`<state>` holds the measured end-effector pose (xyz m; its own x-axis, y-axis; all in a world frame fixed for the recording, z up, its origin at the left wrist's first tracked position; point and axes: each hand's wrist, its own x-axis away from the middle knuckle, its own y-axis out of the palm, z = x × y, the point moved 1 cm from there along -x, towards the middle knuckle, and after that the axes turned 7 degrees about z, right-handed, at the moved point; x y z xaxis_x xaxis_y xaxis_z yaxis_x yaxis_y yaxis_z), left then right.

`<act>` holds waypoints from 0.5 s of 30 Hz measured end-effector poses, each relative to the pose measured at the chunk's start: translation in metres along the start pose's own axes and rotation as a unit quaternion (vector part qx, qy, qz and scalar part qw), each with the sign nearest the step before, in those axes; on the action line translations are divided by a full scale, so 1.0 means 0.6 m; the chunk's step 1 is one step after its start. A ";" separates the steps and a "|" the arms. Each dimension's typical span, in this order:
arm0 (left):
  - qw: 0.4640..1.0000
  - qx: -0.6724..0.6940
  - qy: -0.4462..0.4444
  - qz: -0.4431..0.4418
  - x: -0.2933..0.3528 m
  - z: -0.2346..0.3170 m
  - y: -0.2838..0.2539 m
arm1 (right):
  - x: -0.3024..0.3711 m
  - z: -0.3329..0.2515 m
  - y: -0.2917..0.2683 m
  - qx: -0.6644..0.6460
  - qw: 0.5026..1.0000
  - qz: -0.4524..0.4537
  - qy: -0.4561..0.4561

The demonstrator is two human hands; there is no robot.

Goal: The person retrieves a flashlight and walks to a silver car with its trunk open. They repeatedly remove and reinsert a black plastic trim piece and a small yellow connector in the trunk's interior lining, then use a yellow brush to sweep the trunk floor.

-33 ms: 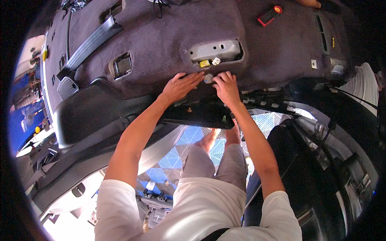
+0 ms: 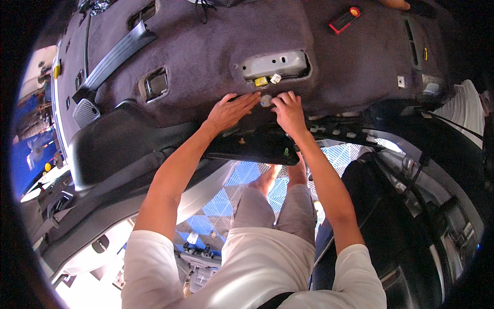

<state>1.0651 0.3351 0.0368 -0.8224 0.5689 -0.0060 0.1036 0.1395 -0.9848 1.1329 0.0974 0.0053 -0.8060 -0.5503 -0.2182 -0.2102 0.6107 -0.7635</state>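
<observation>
A dark grey-brown carpet [image 2: 206, 62] covers the car floor before me. My left hand [image 2: 234, 110] lies on it near its front edge, fingers stretched out and together. Between my hands sits a small grey round piece [image 2: 266, 100] with a blue mark. My right hand [image 2: 289, 109] is just right of it, fingers bent and drawn together at the carpet; what they pinch, if anything, is hidden. Beyond, a silvery metal bracket [image 2: 275, 64] shows through a carpet cutout. A yellow connector [image 2: 261, 81] and a white connector [image 2: 276, 79] lie at the cutout's near edge.
A red-and-black tool [image 2: 345, 20] lies on the carpet at the far right. A long grey trim strip [image 2: 116, 62] rests at the left. Black plastic trim [image 2: 128, 141] curves along the near left. A black sill panel [image 2: 257, 148] sits below my hands. Another person's white clothing [image 2: 463, 108] shows far right.
</observation>
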 end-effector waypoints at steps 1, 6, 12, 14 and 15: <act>1.000 -0.020 0.008 0.020 0.000 0.002 0.001 | -0.003 0.001 0.000 0.018 0.999 -0.037 0.022; 0.999 0.006 -0.011 -0.034 0.005 0.019 0.005 | 0.020 0.016 -0.051 -0.119 0.986 0.069 0.093; 0.999 0.027 -0.031 -0.008 0.008 0.022 -0.003 | 0.145 0.039 -0.133 -0.137 0.906 0.207 0.343; 0.999 0.020 -0.038 -0.018 0.001 0.025 -0.004 | 0.187 0.029 -0.137 -0.152 0.873 0.244 0.393; 0.999 0.020 -0.043 -0.025 -0.004 0.026 -0.003 | 0.206 0.022 -0.137 -0.162 0.858 0.269 0.406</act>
<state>1.0578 0.3208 0.0360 -0.8713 0.4897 0.0311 0.0391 0.1325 -0.9904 1.0578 -0.0281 0.0331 -0.9271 0.3585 0.1094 0.2763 0.8508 -0.4469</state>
